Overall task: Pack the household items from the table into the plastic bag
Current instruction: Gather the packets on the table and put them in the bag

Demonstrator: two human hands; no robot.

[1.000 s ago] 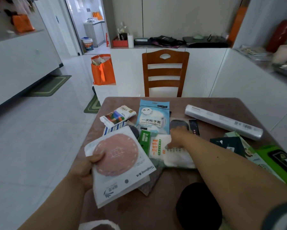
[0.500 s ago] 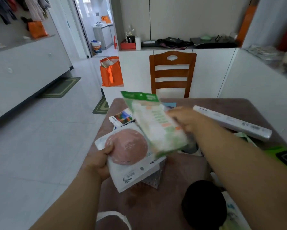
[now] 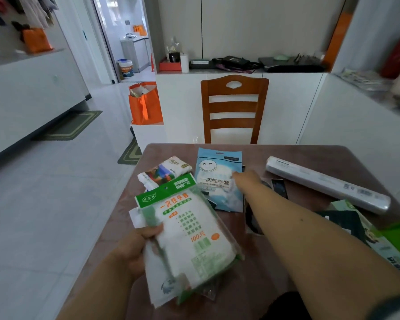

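My left hand [image 3: 136, 248] grips a stack of two packs above the table's near left: a green-and-white glove pack [image 3: 189, 234] on top, and under it a white pack [image 3: 162, 289] of which only the edges show. My right hand [image 3: 244, 180] reaches forward, and its fingers touch the right side of a light blue glove pack with a smiley face [image 3: 215, 181]. That pack lies flat on the brown table [image 3: 287, 155]. No plastic bag is in view.
A pack with a coloured print [image 3: 164, 172] lies left of the blue one. A long wrapped roll [image 3: 328, 185] lies at the right, with a dark packet [image 3: 342, 220] and green boxes [image 3: 397, 239] nearer. A wooden chair [image 3: 235, 107] stands behind the table. An orange bag [image 3: 144, 102] is at the left.
My right hand lifted the green-and-white pack off the table and laid it on the stack in my left hand. It then let go and reached to the blue pack.
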